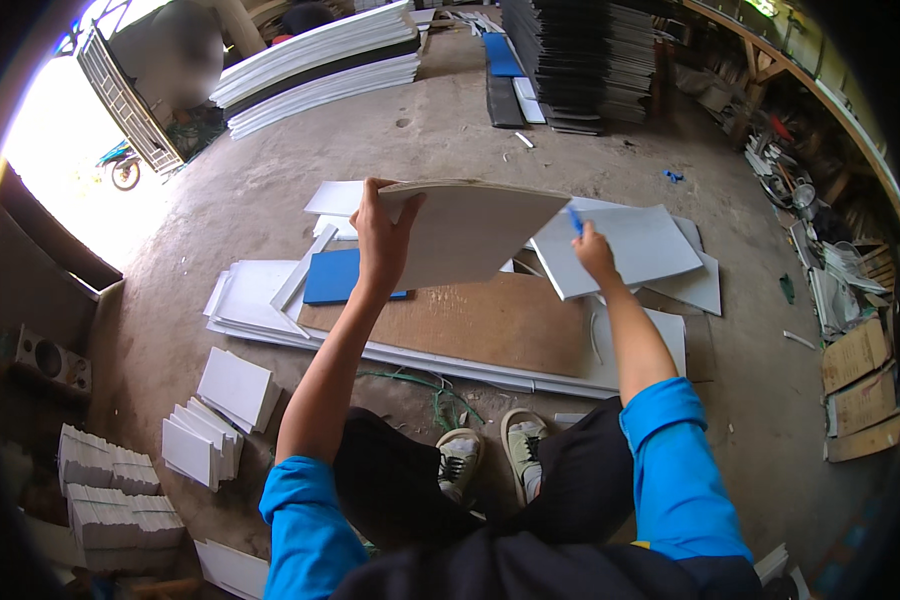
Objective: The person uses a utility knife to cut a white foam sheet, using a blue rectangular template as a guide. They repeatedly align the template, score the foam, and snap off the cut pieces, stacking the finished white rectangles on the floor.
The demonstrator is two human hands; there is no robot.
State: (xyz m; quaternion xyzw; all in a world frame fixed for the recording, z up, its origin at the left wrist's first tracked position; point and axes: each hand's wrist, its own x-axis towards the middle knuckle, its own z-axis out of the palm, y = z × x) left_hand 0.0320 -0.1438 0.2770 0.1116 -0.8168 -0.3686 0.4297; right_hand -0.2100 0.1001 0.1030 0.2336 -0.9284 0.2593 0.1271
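My left hand (381, 238) is closed on the left end of a pale grey-white board (475, 235), thumb on the near face. The board is held up and tilted above the pile. My right hand (596, 254) grips a slim blue tool (575, 220) close to the board's right corner; it is too small and blurred to name its kind. Below the board lies a brown sheet (460, 328) on stacked white boards, with a blue piece (330, 276) at its left. Under my right hand rests a loose white board (640, 245).
Cut white pieces (238, 385) stand in bundles at my left, near tied stacks (120, 515). Tall piles of white sheets (320, 70) and black sheets (575, 65) stand at the back. Flattened cardboard (857, 395) leans at the right. Green string (448, 400) lies before my shoes.
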